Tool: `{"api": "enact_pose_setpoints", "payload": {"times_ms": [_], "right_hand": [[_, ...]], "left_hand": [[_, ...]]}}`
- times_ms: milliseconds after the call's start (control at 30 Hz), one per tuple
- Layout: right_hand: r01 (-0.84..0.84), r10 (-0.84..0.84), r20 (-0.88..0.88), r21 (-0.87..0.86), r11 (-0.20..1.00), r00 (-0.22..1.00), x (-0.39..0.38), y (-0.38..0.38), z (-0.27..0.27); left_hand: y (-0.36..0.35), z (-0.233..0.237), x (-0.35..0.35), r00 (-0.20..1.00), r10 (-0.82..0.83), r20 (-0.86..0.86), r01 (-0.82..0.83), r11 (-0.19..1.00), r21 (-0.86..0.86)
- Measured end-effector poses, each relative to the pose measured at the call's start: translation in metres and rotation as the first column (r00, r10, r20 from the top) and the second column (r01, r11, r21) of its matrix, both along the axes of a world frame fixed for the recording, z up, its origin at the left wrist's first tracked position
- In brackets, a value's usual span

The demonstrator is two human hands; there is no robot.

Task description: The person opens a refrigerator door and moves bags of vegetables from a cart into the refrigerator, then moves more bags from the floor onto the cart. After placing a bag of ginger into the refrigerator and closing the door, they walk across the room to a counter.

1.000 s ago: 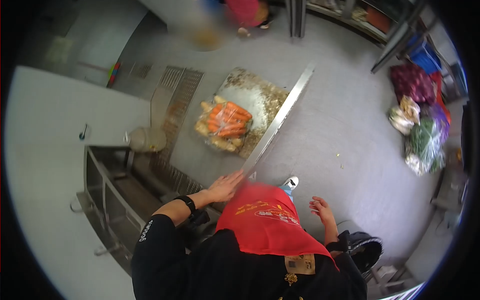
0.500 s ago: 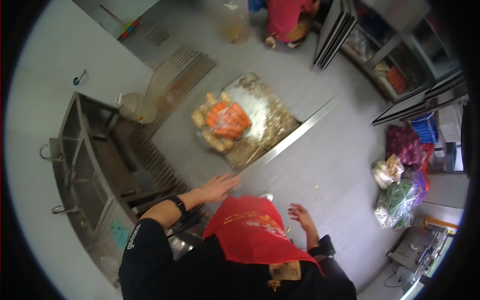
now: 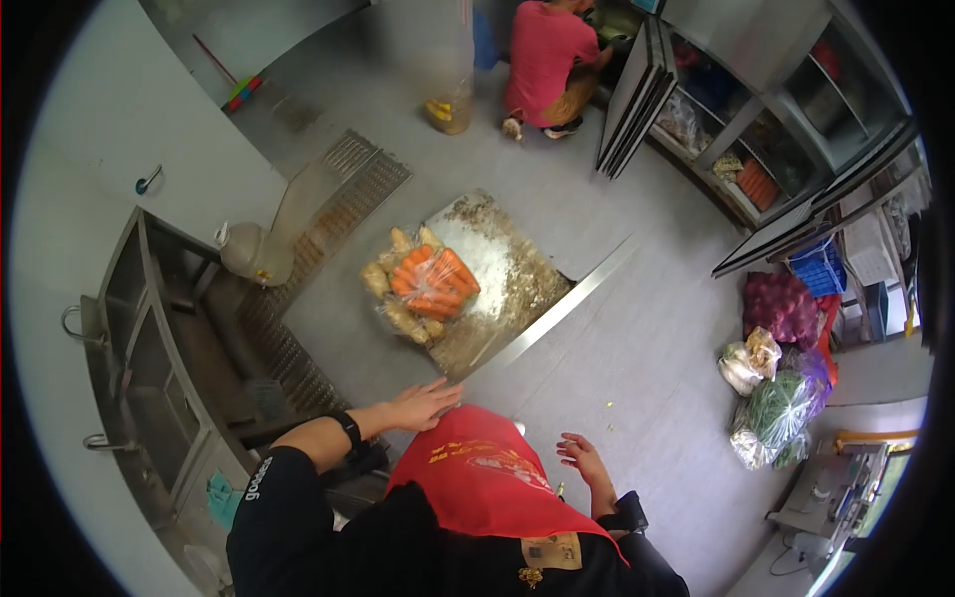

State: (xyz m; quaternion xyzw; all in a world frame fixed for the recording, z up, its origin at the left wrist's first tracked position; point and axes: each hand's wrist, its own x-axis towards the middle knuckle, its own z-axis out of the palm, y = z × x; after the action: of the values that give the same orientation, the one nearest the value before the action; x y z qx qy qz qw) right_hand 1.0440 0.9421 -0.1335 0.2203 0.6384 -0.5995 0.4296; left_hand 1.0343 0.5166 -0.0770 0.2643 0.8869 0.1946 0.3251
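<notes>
Two bare hands hang open above a grey kitchen floor as we look down past a red apron [image 3: 487, 478]. Our left hand [image 3: 423, 406] reaches out flat, its grip wide and holding nothing. Its fingertips are just beside the near end of a long steel strip [image 3: 552, 306] that lies slantwise across the floor; we cannot tell whether they touch it. Our right hand [image 3: 582, 460], right of the apron, is likewise spread and empty.

Left of the strip, a clear bag of carrots and pale roots [image 3: 423, 284] sits on a soil-strewn board [image 3: 517, 279]. A steel sink unit [image 3: 169, 328] lines the left wall, with a drain grate [image 3: 343, 194] farther off. At the far end a person in a red shirt [image 3: 545, 60] crouches by an open refrigerator door [image 3: 627, 95]. Bagged greens [image 3: 781, 403] lie well apart on the right.

We judge the strip the chief hazard. Its thin metal edge could cut an unprotected palm should the hand slide along it. Lifted from one end only, so long a piece could swing, knocking the bag or sweeping toward the crouching person. Loose soil around the board looks likely to make footing slippery. The apron hides our feet, so a stumble over the strip itself seems possible.
</notes>
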Motion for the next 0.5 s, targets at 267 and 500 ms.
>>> {"api": "enact_pose_setpoints", "payload": {"times_ms": [267, 500], "right_hand": [[-0.021, 0.021, 0.01, 0.044, 0.999, 1.0, 0.007, -0.008, 0.006], [-0.04, 0.039, 0.019, 0.056, 0.998, 0.999, 0.007, -0.02, 0.015]], "left_hand": [[-0.005, 0.004, 0.003, 0.995, 0.068, 0.069, -0.073, 0.995, 0.068], [-0.008, 0.004, 0.004, 0.996, 0.077, 0.045, -0.081, 0.993, 0.085]]}}
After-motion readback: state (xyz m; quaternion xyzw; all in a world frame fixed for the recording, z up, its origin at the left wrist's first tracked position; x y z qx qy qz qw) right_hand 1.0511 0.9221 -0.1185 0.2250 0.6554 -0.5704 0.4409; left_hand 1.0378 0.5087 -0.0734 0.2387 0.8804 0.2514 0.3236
